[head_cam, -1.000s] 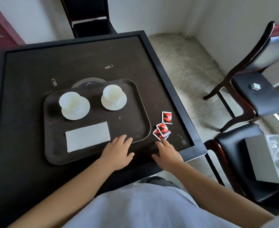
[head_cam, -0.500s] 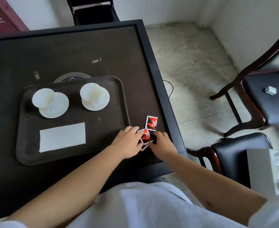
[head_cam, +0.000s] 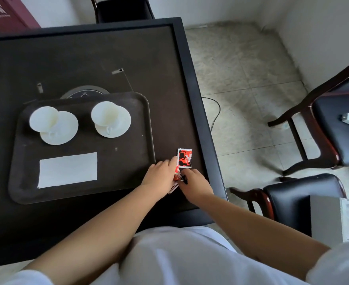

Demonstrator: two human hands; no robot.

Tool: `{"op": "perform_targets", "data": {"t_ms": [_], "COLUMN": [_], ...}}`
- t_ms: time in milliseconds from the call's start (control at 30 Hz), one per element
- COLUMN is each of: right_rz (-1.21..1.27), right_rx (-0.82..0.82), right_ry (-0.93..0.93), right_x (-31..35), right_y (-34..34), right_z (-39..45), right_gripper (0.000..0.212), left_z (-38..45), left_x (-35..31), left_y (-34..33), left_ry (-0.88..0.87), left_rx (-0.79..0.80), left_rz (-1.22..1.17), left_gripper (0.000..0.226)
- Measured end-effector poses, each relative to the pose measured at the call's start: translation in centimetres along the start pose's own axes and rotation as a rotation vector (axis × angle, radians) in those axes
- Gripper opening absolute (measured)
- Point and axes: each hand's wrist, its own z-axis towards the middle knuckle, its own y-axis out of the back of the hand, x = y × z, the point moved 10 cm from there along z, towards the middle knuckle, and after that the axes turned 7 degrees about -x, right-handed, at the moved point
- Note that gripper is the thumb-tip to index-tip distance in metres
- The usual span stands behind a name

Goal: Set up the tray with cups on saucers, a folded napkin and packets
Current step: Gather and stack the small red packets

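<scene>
Two white cups stand on round white saucers at the far side of the dark tray (head_cam: 21,182): the left cup (head_cam: 44,118) on the left saucer (head_cam: 61,130), and the right cup (head_cam: 105,115) on the right saucer (head_cam: 116,124). They look like glossy ceramic, so I judge them hard and fragile. In front of them the folded napkin (head_cam: 67,169) lies flat on the tray, a thin white rectangle, probably soft and very light. The tray is a rounded rectangle with a raised rim and a matte, a little worn surface. To the right of the tray, on the dark table (head_cam: 87,58), the left hand (head_cam: 160,178) has its fingers curled on a small bundle of packets (head_cam: 176,175), and the right hand (head_cam: 194,184) touches the same bundle from the other side; whether it pinches them I cannot tell. One loose packet (head_cam: 184,158), a red, black and white square, lies flat on the table just beyond the fingers. The packets seem thin, light and slippery, so it is best to pinch them by the edges, or slide them together before lifting.
</scene>
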Motion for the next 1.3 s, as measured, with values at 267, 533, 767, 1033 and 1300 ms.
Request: {"op": "perform_targets", "data": {"t_ms": [267, 533, 767, 1033, 1300], "right_rz": [0.614, 0.833, 0.783, 0.585, 0.136], "right_rx": [0.028, 0.013, 0.077, -0.233, -0.143], "right_ry": [-0.074, 0.013, 0.104, -0.227, -0.256], "right_x": [1.4, 6.9, 10.7, 1.6, -0.7], "right_y": [1.0, 4.3, 3.3, 2.2, -1.1], "right_z": [-0.7, -2.8, -4.6, -2.7, -1.8], "right_gripper": [0.009, 0.005, 0.007, 0.010, 0.041], "left_z": [-2.9, -8.2, -12.0, -14.7, -16.7], "left_x": [3.1, 5.3, 7.6, 10.1, 10.9], "left_y": [0.4, 3.2, 4.1, 3.4, 2.5], "left_ry": [0.316, 0.489, 0.538, 0.595, 0.666], "left_rx": [0.060, -0.007, -0.137, -0.197, -0.219], "left_rz": [-0.689, -1.140, -1.233, -1.244, -1.242], "left_gripper": [0.024, 0.011, 0.013, 0.012, 0.014]}}
